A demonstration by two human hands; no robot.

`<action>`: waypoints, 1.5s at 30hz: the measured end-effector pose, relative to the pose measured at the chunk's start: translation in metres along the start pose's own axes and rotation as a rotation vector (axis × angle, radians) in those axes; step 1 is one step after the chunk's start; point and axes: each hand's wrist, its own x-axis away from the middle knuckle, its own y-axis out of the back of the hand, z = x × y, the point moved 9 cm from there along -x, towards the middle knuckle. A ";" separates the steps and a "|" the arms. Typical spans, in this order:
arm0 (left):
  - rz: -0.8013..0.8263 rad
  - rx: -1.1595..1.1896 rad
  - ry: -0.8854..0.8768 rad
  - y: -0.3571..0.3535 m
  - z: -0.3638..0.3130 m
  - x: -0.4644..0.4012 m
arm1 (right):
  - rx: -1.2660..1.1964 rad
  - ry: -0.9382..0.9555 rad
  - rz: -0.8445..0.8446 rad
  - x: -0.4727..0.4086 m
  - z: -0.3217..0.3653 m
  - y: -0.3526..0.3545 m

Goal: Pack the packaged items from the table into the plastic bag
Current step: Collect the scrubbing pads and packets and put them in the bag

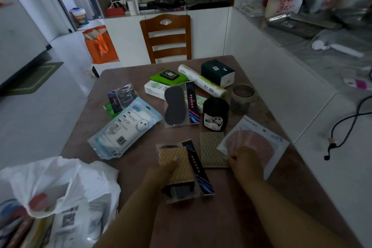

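Note:
A white plastic bag (60,183) stands open at the table's near left corner, with packets inside. My left hand (161,173) holds a gold patterned packet (177,165) stacked on a clear eye-mask pack (199,173) near the front edge. My right hand (245,159) pinches the corner of a second gold patterned packet (211,147), beside a white pack with a pink disc (255,143). Further back lie a white mask pouch (124,127), another eye-mask pack (181,104) and a black roll (215,115).
The brown table (141,167) also bears a green wipes pack (168,76), a white roll (201,80), a dark tissue box (217,72) and a cup (241,96). A wooden chair (167,36) stands behind. A white counter (302,86) runs along the right.

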 end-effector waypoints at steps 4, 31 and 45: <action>0.013 0.074 -0.043 0.006 0.006 0.007 | -0.063 0.037 -0.038 0.007 0.011 0.004; 0.311 0.427 0.094 0.004 0.031 0.031 | 0.119 -0.029 -0.047 0.006 -0.025 0.012; 0.384 0.492 -0.019 0.007 0.005 0.042 | -0.014 0.183 -0.037 0.073 0.037 0.006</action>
